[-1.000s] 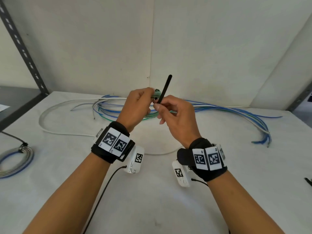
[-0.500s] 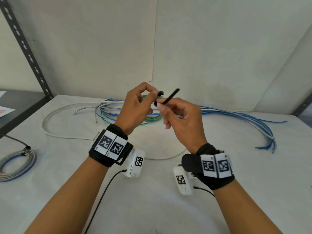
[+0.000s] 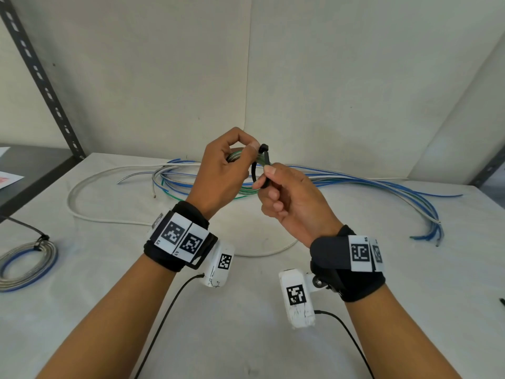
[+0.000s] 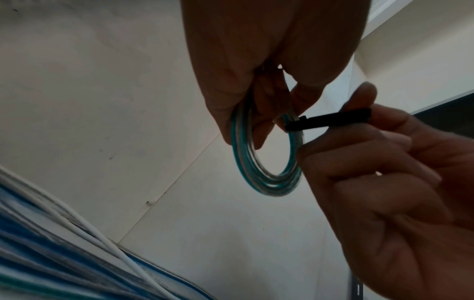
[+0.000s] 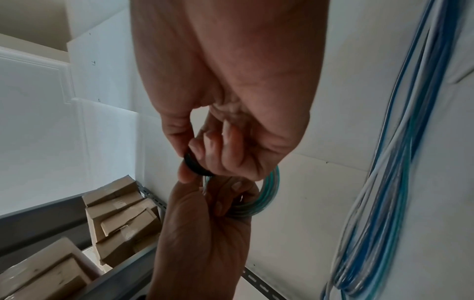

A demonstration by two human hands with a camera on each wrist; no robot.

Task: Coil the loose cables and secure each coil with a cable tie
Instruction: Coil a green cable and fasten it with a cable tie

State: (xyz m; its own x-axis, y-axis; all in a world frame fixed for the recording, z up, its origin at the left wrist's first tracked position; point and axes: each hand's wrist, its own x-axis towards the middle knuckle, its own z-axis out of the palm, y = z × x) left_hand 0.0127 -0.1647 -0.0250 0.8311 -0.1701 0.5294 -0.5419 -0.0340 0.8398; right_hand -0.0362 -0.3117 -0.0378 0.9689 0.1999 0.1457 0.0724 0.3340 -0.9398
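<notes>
Green-and-clear cable coil (image 4: pixel 266 162) held mid-frame above worktop (image 3: pixel 246 310), left hand (image 3: pixel 221 176) fingers clamped on it. Black cable tie (image 4: pixel 325 121) looped round coil; tail, earlier sticking up, now pinched in right hand (image 3: pixel 295 198).

The coil (image 4: pixel 266 178) I hold is green and clear-silvery, the cable tie (image 3: pixel 261 166) around it black. On my white tabletop (image 3: pixel 246 310) lie blue, white and green loose cables (image 3: pixel 382 187). My wrist bands (image 3: pixel 180 242) are black with black-and-white square-patterned tags. The tied coil (image 3: pixel 27 263) is blue and silver.
</notes>
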